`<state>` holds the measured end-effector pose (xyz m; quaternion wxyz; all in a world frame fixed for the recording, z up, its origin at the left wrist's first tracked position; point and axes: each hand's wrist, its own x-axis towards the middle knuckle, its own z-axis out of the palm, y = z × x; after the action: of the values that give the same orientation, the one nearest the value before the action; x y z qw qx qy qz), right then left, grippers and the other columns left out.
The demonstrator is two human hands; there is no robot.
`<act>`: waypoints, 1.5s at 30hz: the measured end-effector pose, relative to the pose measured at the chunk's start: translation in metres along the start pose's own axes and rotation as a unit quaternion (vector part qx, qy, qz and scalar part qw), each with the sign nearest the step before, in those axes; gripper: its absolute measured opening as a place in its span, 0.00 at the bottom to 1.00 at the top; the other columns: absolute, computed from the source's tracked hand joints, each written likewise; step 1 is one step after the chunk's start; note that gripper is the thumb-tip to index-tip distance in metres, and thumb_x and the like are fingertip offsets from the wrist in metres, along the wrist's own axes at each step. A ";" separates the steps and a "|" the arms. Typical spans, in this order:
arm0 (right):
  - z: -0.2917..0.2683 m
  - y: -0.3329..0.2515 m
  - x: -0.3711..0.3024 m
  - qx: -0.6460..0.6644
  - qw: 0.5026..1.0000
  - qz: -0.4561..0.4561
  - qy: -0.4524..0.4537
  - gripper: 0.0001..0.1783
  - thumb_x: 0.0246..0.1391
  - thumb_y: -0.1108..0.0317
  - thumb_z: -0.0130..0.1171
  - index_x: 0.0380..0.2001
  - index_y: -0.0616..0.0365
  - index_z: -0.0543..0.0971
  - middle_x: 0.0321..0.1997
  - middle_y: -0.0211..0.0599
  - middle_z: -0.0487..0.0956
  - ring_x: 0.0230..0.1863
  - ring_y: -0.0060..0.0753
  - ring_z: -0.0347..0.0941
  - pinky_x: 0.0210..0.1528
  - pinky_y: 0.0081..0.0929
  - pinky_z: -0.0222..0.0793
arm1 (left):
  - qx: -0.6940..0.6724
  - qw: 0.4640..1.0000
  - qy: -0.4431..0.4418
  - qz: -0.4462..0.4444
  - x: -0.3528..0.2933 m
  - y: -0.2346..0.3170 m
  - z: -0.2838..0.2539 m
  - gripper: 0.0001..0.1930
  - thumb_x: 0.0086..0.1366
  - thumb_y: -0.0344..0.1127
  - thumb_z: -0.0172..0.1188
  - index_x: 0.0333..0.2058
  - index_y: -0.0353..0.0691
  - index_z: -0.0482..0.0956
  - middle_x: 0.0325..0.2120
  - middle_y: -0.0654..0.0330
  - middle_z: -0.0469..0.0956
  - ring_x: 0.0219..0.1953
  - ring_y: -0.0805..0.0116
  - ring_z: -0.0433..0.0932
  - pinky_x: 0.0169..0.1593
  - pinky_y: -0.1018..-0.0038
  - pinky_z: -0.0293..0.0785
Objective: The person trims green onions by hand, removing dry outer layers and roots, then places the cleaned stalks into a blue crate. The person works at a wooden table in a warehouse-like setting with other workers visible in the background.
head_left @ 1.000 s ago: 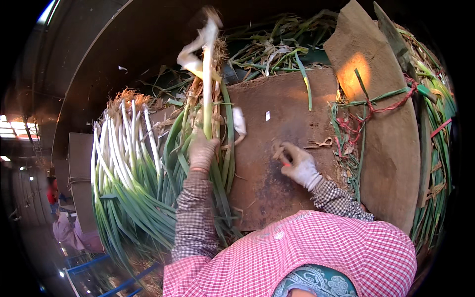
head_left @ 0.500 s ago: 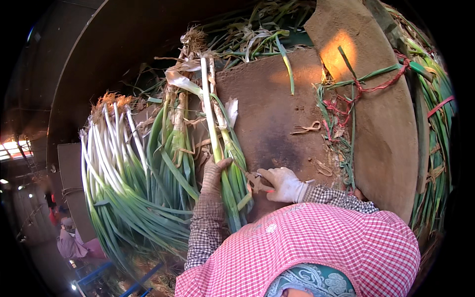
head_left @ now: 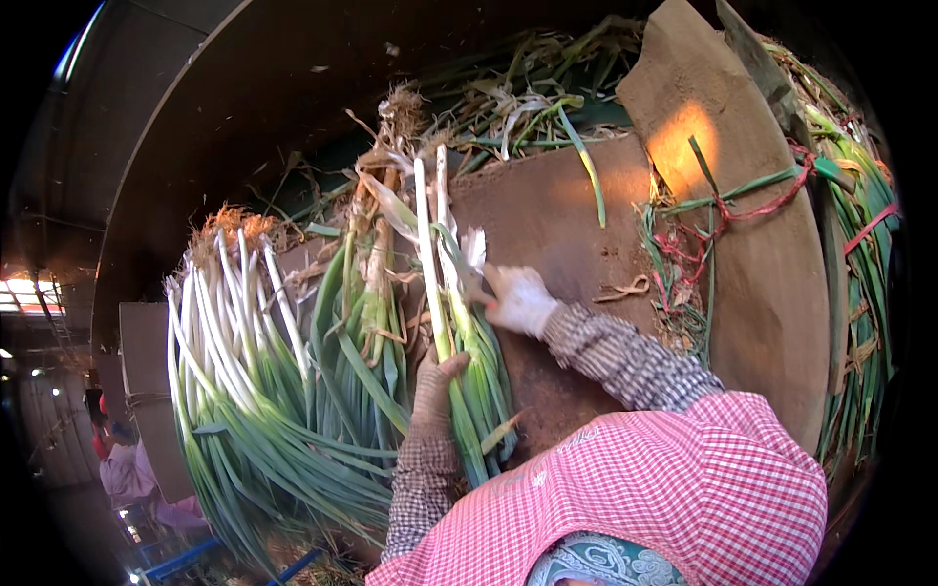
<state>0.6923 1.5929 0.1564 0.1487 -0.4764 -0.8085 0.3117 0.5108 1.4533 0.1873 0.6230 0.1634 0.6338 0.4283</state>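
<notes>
My left hand, in a brownish glove, is closed round a few green onions. Their white shafts point away from me and their green leaves hang toward my body. Beside the shafts, my right hand, in a pale glove, is closed on a small metal tool with a bit of red, partly hidden by the fingers and blurred. A loose white skin flap sticks out from the onion next to it. Left of my left hand lie untrimmed green onions with dry brown skins and roots.
A pile of clean white green onions lies at the left, roots away from me. Scraps of leaves heap up at the back. On the right, a brown board carries red twine; bundled onions stand beyond it. Another person is at lower left.
My right hand has moved away from my body along the onions, from the green leaves up to the white shafts, with the tool. My left hand keeps its hold.
</notes>
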 end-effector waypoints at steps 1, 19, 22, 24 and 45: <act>-0.002 -0.001 0.034 -0.011 0.999 0.031 -0.009 0.25 0.49 0.60 0.63 0.49 0.60 0.73 0.35 0.49 0.81 0.35 0.55 0.79 0.41 0.50 0.75 | -0.016 1.000 -0.007 0.005 0.001 -0.002 -0.002 0.31 0.57 0.30 0.66 0.59 0.34 0.70 0.39 0.56 0.81 0.35 0.64 0.83 0.38 0.69 0.82; -0.014 0.008 -0.075 0.007 1.000 0.013 0.025 0.32 0.43 0.55 0.66 0.50 0.60 0.70 0.37 0.50 0.82 0.36 0.55 0.82 0.39 0.46 0.79 | 0.295 0.932 0.169 0.127 0.020 -0.022 0.035 0.19 0.59 0.41 0.68 0.44 0.36 0.79 0.37 0.52 0.83 0.35 0.62 0.82 0.43 0.67 0.77; -0.040 -0.010 -0.106 0.045 0.995 0.002 -0.084 0.33 0.43 0.55 0.67 0.51 0.59 0.70 0.35 0.50 0.82 0.36 0.56 0.82 0.39 0.46 0.79 | 0.405 0.880 0.188 0.162 0.036 -0.030 0.038 0.27 0.55 0.44 0.70 0.50 0.37 0.76 0.37 0.47 0.83 0.39 0.50 0.83 0.48 0.60 0.78; -0.045 -0.022 -0.131 0.053 0.991 0.008 -0.123 0.37 0.42 0.56 0.66 0.55 0.59 0.68 0.34 0.51 0.82 0.38 0.55 0.82 0.41 0.48 0.78 | 0.451 0.859 0.192 0.147 0.034 -0.018 0.046 0.29 0.53 0.44 0.71 0.51 0.38 0.75 0.38 0.46 0.83 0.41 0.48 0.83 0.48 0.59 0.77; -0.060 0.103 0.174 0.748 0.572 0.260 0.215 0.13 0.65 0.62 0.55 0.41 0.62 0.79 0.31 0.40 0.81 0.27 0.39 0.77 0.38 0.33 0.79 | 0.157 0.983 -0.062 -0.077 -0.174 0.064 0.017 0.30 0.56 0.35 0.67 0.57 0.33 0.70 0.35 0.60 0.78 0.35 0.70 0.78 0.41 0.73 0.76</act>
<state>0.7076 1.8009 0.1256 0.5341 -0.4386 -0.0733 0.7190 0.5355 1.3673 0.3511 0.6589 0.2363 0.6639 0.2630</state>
